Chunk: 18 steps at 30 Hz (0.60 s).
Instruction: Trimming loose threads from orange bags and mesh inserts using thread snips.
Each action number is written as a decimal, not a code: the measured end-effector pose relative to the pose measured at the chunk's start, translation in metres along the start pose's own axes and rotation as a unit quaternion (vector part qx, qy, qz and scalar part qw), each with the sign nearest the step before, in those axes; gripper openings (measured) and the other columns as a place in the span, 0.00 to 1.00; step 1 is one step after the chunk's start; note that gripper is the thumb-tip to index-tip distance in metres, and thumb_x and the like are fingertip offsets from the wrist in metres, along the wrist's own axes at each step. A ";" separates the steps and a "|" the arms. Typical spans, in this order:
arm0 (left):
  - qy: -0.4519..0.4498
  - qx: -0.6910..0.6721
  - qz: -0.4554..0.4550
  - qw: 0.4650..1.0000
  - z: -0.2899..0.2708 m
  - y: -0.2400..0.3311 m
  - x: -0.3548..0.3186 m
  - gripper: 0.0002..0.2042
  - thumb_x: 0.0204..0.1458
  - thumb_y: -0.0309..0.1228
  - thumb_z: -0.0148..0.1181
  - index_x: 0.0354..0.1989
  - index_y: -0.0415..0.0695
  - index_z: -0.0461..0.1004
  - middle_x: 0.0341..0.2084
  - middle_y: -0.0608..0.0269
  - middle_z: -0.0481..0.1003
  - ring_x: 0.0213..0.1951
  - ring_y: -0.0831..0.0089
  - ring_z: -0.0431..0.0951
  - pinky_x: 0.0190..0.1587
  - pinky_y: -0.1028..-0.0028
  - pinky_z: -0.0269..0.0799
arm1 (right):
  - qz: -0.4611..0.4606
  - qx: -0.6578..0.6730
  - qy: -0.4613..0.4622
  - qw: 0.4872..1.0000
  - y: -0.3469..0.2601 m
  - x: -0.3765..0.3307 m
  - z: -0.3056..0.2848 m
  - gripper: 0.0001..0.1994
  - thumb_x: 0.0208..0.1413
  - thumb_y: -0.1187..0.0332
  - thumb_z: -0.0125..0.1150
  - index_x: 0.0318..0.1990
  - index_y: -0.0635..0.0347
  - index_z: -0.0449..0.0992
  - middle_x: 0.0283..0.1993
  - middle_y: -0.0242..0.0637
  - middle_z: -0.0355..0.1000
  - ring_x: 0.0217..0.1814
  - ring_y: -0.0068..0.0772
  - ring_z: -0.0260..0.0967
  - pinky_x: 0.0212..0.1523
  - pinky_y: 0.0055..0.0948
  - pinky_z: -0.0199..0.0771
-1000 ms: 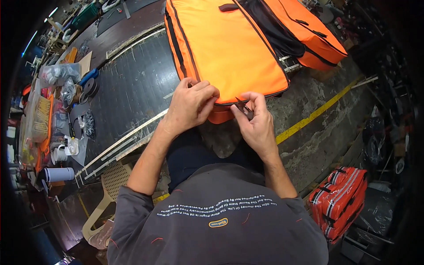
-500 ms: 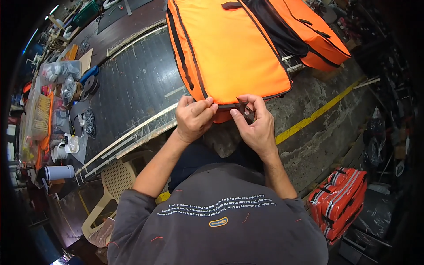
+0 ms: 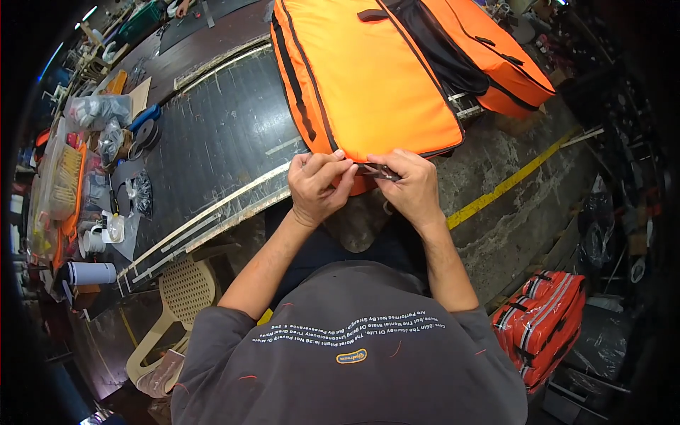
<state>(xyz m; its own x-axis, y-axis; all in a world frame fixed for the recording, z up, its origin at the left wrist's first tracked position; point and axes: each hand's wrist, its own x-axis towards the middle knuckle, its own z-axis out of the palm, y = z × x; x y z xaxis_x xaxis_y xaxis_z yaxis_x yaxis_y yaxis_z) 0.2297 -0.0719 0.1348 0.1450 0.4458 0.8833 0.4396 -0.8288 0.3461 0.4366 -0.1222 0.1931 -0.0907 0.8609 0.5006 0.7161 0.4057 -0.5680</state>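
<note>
Large orange bag [image 3: 361, 78] with black trim, lying flat on the dark bench [image 3: 212, 142], its near end hanging just over the near edge of the bench. Both hands pinched on that near end: left hand [image 3: 320, 185] clenched on the orange fabric at the hem, fingers curled under; right hand [image 3: 411, 185] closed on a small dark thing [image 3: 379, 171], maybe a zipper pull or a small tool, hard to say which. Hands touching each other over the same spot.

Progress, as a judgement only: bag body looks sewn and assembled, with black piping and a handle strap in place; work now at one small point of the near seam or zipper end, so a finishing step, not yet closed. How much of the seam remains, not possible to tell, since the hands cover it.

Further out: second orange bag [image 3: 496, 57] with black panel toward the far right corner of the bench. Plastic bags and small parts [image 3: 106, 127] along the left edge, white cup [image 3: 92, 273] at the near left corner. Beige plastic chair [image 3: 180, 297] below the near edge. Red bag with grey stripes [image 3: 545, 326] on the floor at right, partly cut off by the dark rim. Yellow floor line [image 3: 510, 184] beyond the right hand.
</note>
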 end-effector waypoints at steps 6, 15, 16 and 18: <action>-0.108 0.037 -0.115 0.987 -0.007 0.021 0.019 0.12 0.52 0.27 0.78 0.44 0.51 0.87 0.34 0.69 0.82 0.35 0.68 0.81 0.40 0.65 0.66 | -0.030 -0.017 0.032 0.999 0.009 -0.001 0.016 0.12 0.58 0.73 0.73 0.48 0.61 0.82 0.37 0.42 0.83 0.39 0.49 0.83 0.42 0.41 0.82; -0.110 0.082 -0.052 0.989 -0.008 0.021 0.020 0.12 0.55 0.30 0.79 0.47 0.52 0.88 0.35 0.71 0.82 0.37 0.71 0.82 0.43 0.63 0.64 | 0.099 -0.014 0.094 0.991 -0.018 -0.038 0.010 0.16 0.70 0.66 0.68 0.58 0.63 0.74 0.43 0.45 0.78 0.45 0.50 0.79 0.50 0.48 0.77; -0.100 0.073 -0.050 0.991 -0.006 0.020 0.021 0.11 0.56 0.31 0.78 0.46 0.53 0.87 0.36 0.72 0.81 0.37 0.71 0.81 0.43 0.63 0.64 | 0.072 -0.055 0.094 0.991 -0.013 -0.042 0.012 0.16 0.69 0.66 0.68 0.58 0.62 0.75 0.45 0.45 0.79 0.48 0.50 0.79 0.52 0.48 0.76; -0.089 0.063 -0.047 0.993 -0.005 0.020 0.021 0.10 0.56 0.32 0.77 0.45 0.53 0.87 0.36 0.73 0.80 0.36 0.71 0.80 0.43 0.62 0.63 | 0.085 -0.054 0.097 0.990 -0.008 -0.047 0.019 0.16 0.68 0.66 0.69 0.58 0.61 0.75 0.47 0.45 0.80 0.51 0.49 0.79 0.53 0.47 0.76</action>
<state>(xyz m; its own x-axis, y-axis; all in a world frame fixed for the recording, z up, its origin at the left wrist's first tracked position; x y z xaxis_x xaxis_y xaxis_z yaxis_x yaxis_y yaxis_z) 0.2367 -0.0812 0.1616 0.2484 0.5812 0.7750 0.5647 -0.7369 0.3716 0.4218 -0.1596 0.1619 0.1648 0.8346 0.5256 0.7806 0.2154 -0.5867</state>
